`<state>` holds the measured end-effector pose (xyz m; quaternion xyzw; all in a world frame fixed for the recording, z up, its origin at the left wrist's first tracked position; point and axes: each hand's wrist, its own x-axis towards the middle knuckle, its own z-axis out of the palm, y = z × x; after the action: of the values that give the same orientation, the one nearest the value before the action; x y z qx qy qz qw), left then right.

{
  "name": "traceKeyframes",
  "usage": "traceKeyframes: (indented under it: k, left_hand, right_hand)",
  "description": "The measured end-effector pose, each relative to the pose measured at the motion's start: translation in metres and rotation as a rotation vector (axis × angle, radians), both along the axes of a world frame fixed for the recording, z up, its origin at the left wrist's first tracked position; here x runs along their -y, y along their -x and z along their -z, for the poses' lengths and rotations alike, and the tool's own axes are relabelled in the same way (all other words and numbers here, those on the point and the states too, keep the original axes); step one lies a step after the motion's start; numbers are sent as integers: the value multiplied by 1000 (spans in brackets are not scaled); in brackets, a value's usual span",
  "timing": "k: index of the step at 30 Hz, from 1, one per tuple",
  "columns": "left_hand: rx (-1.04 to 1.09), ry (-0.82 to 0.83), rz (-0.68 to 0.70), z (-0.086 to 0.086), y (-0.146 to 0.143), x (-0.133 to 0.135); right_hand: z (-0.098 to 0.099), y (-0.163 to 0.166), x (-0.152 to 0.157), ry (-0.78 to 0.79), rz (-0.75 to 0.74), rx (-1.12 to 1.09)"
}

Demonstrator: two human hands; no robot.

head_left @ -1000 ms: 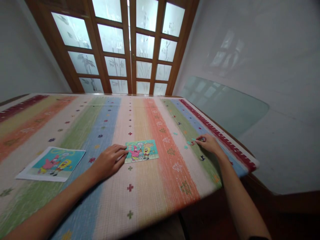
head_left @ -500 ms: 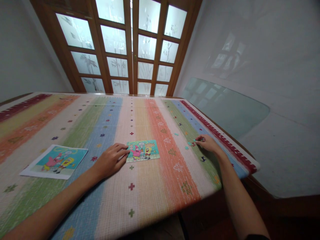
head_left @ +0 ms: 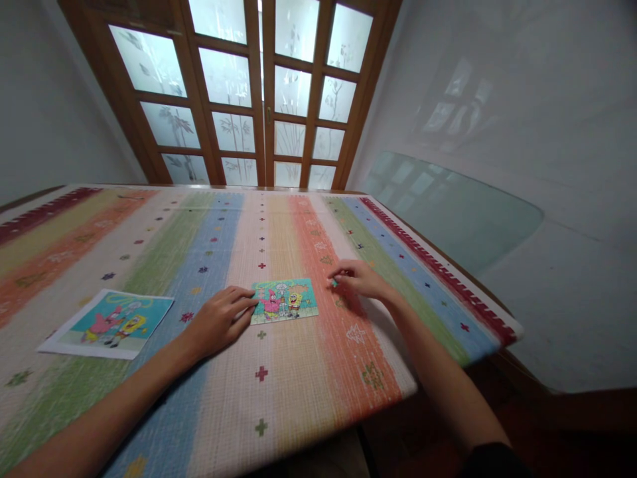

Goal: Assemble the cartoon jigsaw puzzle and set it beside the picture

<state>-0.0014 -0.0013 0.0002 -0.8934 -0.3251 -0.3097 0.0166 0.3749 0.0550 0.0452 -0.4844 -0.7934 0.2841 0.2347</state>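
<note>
A jigsaw puzzle [head_left: 284, 302] with cartoon figures on a teal background lies flat near the middle of the table. My left hand [head_left: 229, 320] rests open at its left side, fingers stretched out, with the fingertips at the puzzle's edge. To the right of the puzzle, my right hand [head_left: 359, 279] is raised a little above the cloth. Its thumb and fingers pinch a small teal puzzle piece [head_left: 334, 283], mostly covered by the fingertips. The area behind my right hand is hidden.
A paper sheet [head_left: 112, 324] printed with the same cartoon picture lies left of my left forearm. The striped tablecloth [head_left: 293, 378] covers the table, whose near edge runs below my hands. A white wall [head_left: 587, 153] borders the right side; wooden glazed doors [head_left: 266, 133] stand beyond.
My right hand has moved left from the green stripe toward the puzzle, carrying a teal piece. The loose pieces seen there are now out of sight. My left hand has stayed put.
</note>
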Motion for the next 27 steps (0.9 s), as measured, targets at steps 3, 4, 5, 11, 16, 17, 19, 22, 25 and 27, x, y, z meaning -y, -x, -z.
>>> traceKeyframes:
  k: [3,4,5,11,16,17,19,22,25,27]
  left_hand:
    - [3,6,-4,-1,0,1]
    - [3,7,-4,-1,0,1]
    - [2,8,-4,-2,0,1]
    - [-17,12,-9,-5,-1,3]
    - [-4,17,-11,-5,-2,4]
    - [-4,18,-12,-5,-2,4]
    - [-9,15,-14,-5,-2,4]
    - [-21,9,-15,-5,-2,4]
    - [-18,9,-18,-5,-1,4]
    - [-10,13,-18,-5,-1,4]
  right_hand:
    - [1,37,-1,26,-141,-30]
    - [2,47,-2,20,-162,-33]
    - [3,55,-3,22,-173,-29]
    - [10,77,-8,-47,-186,-1]
    - [15,78,-6,-145,-157,17]
    - [15,78,-6,-172,-160,23]
    - [15,77,-6,-219,-178,28]
    - [16,75,-5,-238,-193,20]
    - [17,74,-3,-226,-181,29]
    - [19,73,-1,-224,-170,41]
